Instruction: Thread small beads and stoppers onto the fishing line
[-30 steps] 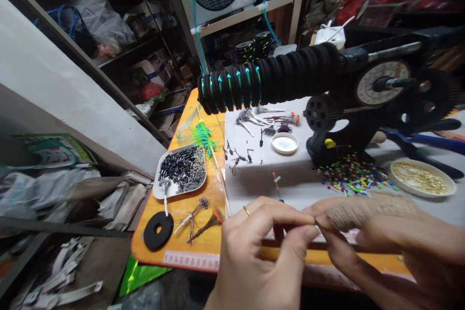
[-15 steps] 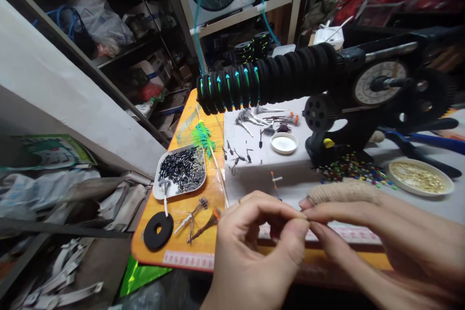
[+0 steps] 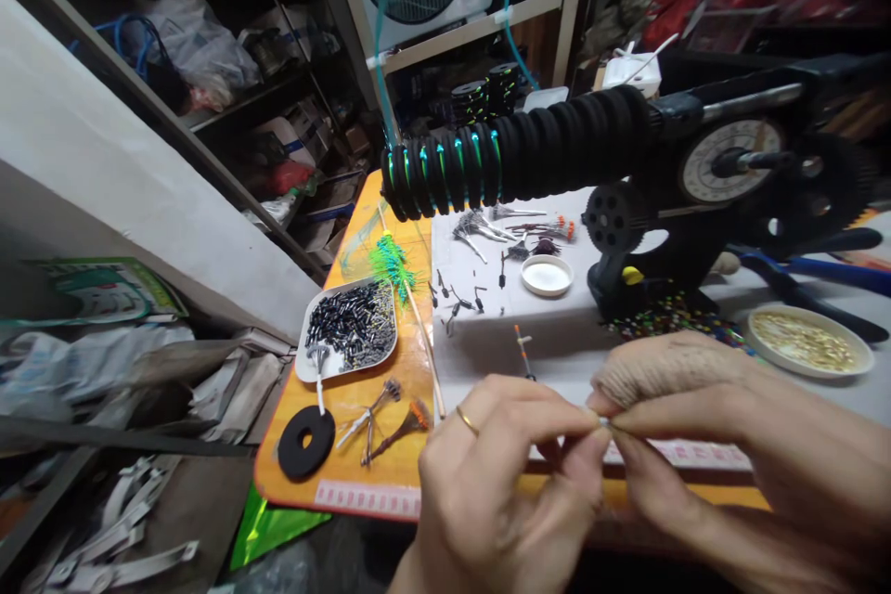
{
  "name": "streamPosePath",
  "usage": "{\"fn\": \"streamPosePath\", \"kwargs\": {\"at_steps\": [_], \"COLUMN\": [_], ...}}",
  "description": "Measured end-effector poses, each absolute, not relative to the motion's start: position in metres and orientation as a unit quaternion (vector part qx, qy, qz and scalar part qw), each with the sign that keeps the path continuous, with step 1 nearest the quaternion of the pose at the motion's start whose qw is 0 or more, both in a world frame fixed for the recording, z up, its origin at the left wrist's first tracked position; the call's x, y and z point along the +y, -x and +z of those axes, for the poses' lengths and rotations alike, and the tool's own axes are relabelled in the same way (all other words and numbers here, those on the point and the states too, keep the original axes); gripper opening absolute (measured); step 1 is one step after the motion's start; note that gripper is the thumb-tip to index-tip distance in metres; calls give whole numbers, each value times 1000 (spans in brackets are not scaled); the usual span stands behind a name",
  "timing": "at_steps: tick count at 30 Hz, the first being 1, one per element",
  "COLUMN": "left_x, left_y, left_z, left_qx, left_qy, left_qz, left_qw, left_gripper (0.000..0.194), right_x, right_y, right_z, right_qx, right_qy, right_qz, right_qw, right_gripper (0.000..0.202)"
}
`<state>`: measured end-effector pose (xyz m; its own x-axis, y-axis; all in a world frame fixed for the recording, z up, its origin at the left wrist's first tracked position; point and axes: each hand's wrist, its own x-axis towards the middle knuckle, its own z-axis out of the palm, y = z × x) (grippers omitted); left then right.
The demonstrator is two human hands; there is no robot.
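My left hand (image 3: 505,483), a gold ring on one finger, and my right hand (image 3: 724,427), its forefinger wrapped in a beige cover, meet fingertip to fingertip above the table's front edge. Between the pinched tips sits a tiny pale piece (image 3: 604,424); what it is I cannot tell. A thin orange-tipped float (image 3: 522,348) lies on the white sheet (image 3: 487,334) just beyond my left hand. Above stands a black winding machine (image 3: 724,195) with a row of black foam spools (image 3: 515,158) on its shaft.
On the orange table (image 3: 362,473) lie a white tray of small black tubes (image 3: 348,327), a black foam disc (image 3: 304,442), bundled parts and a green feathered rod (image 3: 393,264). A white cap (image 3: 547,275), coloured beads (image 3: 668,316) and a dish of gold bits (image 3: 807,342) are further right. Cluttered shelves stand left.
Both hands stayed pinched together, rising a little toward the machine, then settling back; my fingertips closed tighter on the tiny piece. The view shifted slightly.
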<state>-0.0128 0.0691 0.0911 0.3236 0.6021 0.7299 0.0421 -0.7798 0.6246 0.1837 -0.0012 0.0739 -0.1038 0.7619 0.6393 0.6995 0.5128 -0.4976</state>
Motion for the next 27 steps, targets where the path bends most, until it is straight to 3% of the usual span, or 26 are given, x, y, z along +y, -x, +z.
{"fn": "streamPosePath", "kwargs": {"at_steps": [3,8,12,17,24,27], "left_x": [71,74,68,64,63,58], "left_y": [21,24,9,-1,1,1], "left_z": [88,88,78,78,74,67], "left_qx": [164,153,240,294,289,324], "left_qy": [-824,-856,-752,-615,-556,-569], "left_qz": [513,476,534,494,491,491], "left_qw": [173,136,303,541,605,574], "left_gripper": [22,22,30,19,11,12], "right_x": [-2,-3,0,2,-5,-5], "right_y": [-187,-189,-190,-187,-175,-172], "right_z": [78,81,78,72,60,58], "right_qx": [-734,-762,-781,-785,-724,-719], "right_qy": [496,480,467,461,494,492], "right_qz": [87,79,55,54,-26,-56], "right_qw": [456,428,411,411,480,487], "right_gripper": [10,5,13,21,17,22]}}
